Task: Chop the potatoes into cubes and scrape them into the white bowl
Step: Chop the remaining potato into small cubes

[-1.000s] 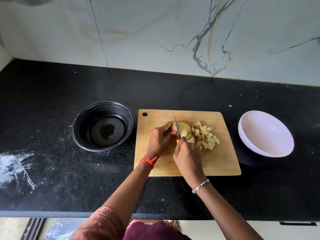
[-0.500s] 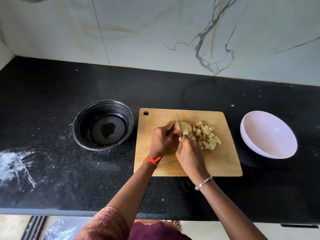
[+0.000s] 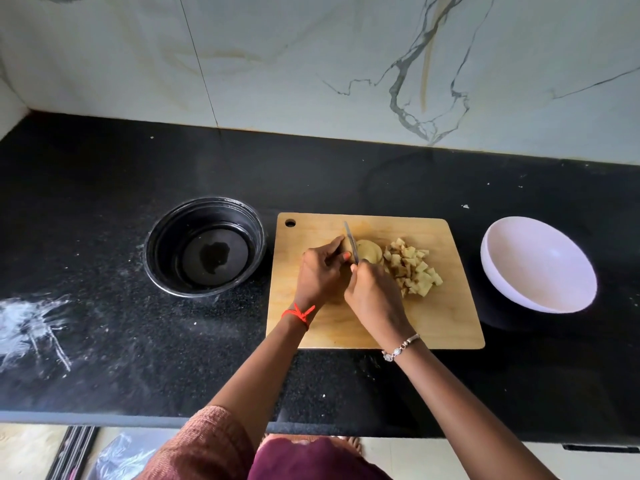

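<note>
The left hand (image 3: pixel 322 275) apparently pinches the potato (image 3: pixel 369 252) beside knife (image 3: pixel 351 244).

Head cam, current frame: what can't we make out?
Head view only.
- knife: handle hidden inside the right hand; only the blade shows.
- potato: its left part is covered by the left hand and the blade; how much is uncut, cannot tell.
- potato cubes: the near ones sit behind the right hand; too small to count.
- black bowl: dark patch on its bottom, liquid or reflection unclear.
</note>
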